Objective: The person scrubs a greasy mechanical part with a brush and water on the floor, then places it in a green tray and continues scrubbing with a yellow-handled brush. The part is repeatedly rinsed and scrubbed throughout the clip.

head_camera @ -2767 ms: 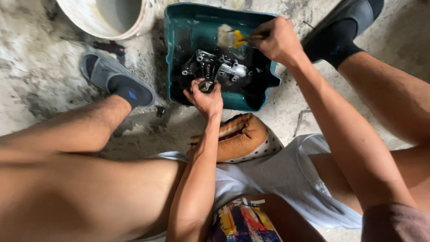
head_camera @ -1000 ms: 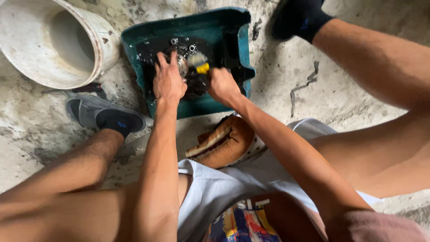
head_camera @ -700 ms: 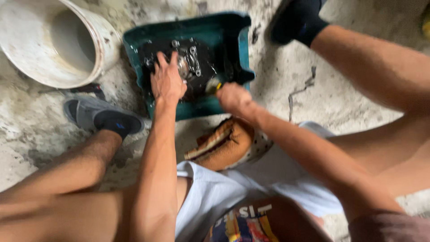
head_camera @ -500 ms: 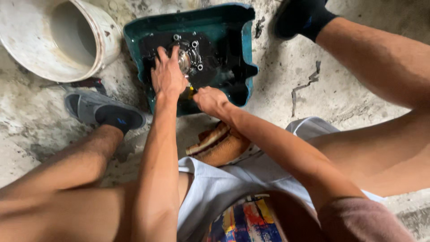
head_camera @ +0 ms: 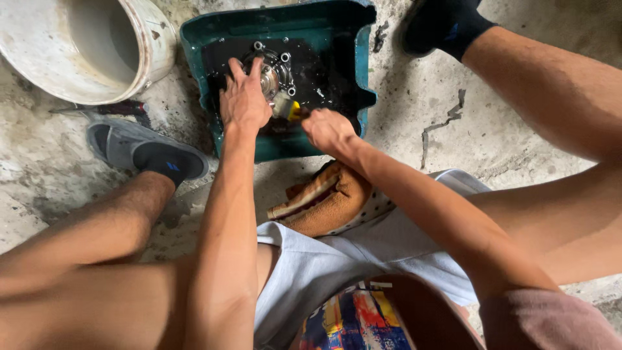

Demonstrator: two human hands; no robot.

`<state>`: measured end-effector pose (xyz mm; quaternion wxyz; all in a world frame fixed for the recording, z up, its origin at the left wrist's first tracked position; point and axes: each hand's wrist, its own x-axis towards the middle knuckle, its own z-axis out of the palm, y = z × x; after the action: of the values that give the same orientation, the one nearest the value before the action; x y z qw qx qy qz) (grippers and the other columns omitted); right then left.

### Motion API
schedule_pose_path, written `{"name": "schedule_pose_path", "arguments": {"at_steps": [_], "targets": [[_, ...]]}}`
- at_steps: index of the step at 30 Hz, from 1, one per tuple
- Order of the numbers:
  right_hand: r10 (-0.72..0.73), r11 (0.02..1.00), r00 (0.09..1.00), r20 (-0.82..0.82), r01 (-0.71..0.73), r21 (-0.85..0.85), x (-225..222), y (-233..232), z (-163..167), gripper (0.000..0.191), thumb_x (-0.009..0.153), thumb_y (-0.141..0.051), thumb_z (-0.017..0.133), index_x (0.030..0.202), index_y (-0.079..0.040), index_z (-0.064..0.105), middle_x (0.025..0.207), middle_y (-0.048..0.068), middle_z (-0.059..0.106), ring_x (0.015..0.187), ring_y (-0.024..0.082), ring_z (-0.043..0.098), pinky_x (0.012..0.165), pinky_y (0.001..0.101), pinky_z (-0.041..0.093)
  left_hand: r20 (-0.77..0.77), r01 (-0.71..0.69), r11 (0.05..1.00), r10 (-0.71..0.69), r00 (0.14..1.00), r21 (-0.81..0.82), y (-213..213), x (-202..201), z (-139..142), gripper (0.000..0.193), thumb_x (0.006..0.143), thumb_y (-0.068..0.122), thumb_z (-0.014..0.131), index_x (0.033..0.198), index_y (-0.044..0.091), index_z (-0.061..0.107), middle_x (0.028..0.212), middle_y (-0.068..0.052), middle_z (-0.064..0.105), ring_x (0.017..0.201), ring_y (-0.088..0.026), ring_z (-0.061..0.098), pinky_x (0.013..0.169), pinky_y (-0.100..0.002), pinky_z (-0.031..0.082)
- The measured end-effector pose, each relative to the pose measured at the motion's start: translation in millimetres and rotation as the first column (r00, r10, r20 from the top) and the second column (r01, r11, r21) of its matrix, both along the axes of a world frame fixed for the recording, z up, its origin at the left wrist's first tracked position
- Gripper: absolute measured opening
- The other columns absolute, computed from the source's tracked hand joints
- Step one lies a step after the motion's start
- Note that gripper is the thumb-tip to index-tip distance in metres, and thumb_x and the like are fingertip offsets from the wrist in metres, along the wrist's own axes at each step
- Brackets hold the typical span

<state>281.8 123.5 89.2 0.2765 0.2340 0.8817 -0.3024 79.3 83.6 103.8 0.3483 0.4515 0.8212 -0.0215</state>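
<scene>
Tray (head_camera: 363, 58), teal, upper centre of frame on the concrete floor (head_camera: 453, 129). My left hand (head_camera: 245, 97) lies fingers spread on the round metal part (head_camera: 272, 71) in it. Right hand (head_camera: 329, 129) clenched around a yellow-handled brush (head_camera: 288, 109). White bucket (head_camera: 91, 48) upper left.

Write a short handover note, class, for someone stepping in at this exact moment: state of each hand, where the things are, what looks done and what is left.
Left hand: spread flat on the round metal part, steadying it in the teal tray.
Right hand: closed on a brush with a yellow ferrule, bristles against the part.
The tray holds dark liquid and sits on the concrete floor; a white bucket lies tipped beside it, a brown rag near the lap.
Done: the part is wet and partly brushed.
Left: dirt remaining cannot be judged from here.
</scene>
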Motion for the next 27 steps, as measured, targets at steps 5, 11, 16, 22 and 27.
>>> {"name": "schedule_pose_path", "arguments": {"at_steps": [5,11,16,22,27], "targets": [[-0.079,0.997,0.996,-0.038,0.080,0.019,4.4,2.8,-5.3,0.023,0.092,-0.015,0.055,0.084,-0.007,0.075,0.091,0.023,0.073,0.086,0.041,0.073,0.079,0.0482,0.058,-0.018,0.018,0.999,-0.018,1.000,0.031,-0.6,0.6,0.0,0.098,0.069,0.013,0.090,0.151,0.026,0.037,0.155,-0.025,0.024,0.134,-0.046,0.044,0.104,-0.057,0.043],[-0.013,1.000,1.000,-0.010,0.013,0.010,2.0,8.9,-2.7,0.020,0.087,-0.014,0.056,0.084,-0.008,0.075,0.090,0.020,0.073,0.083,0.040,0.073,0.073,0.0479,0.060,0.004,0.000,0.999,0.000,1.000,0.039,-0.1,-0.6,0.2,0.094,0.070,0.012,0.089,0.150,0.024,0.040,0.150,-0.021,0.034,0.134,-0.044,0.050,0.104,-0.056,0.046],[0.001,0.999,1.000,0.014,-0.001,0.038,22.7,22.7,0.3,0.023,0.093,-0.015,0.055,0.083,-0.008,0.075,0.087,0.020,0.074,0.083,0.037,0.074,0.076,0.0461,0.061,0.007,-0.003,0.998,0.002,1.000,0.070,-2.9,-0.4,-1.1,0.094,0.070,0.014,0.090,0.149,0.025,0.040,0.149,-0.023,0.032,0.130,-0.047,0.050,0.104,-0.058,0.043],[0.043,0.999,0.999,0.007,-0.043,0.006,-16.8,-16.5,-7.6,0.021,0.090,-0.017,0.058,0.086,-0.010,0.077,0.096,0.019,0.075,0.089,0.038,0.074,0.083,0.0458,0.059,0.001,-0.018,0.999,0.018,1.000,-0.037,-3.1,0.5,-2.0,0.101,0.068,0.010,0.088,0.152,0.028,0.036,0.154,-0.023,0.027,0.131,-0.046,0.049,0.104,-0.056,0.044],[0.047,0.998,0.998,0.049,-0.045,-0.033,-5.7,10.6,11.3,0.021,0.090,-0.014,0.057,0.093,-0.007,0.076,0.101,0.019,0.076,0.095,0.036,0.074,0.086,0.0450,0.059,0.030,-0.014,1.000,0.014,0.999,-0.007,-0.5,-1.6,-1.8,0.096,0.072,0.010,0.087,0.153,0.026,0.037,0.158,-0.026,0.023,0.136,-0.048,0.045,0.108,-0.057,0.041]]}}
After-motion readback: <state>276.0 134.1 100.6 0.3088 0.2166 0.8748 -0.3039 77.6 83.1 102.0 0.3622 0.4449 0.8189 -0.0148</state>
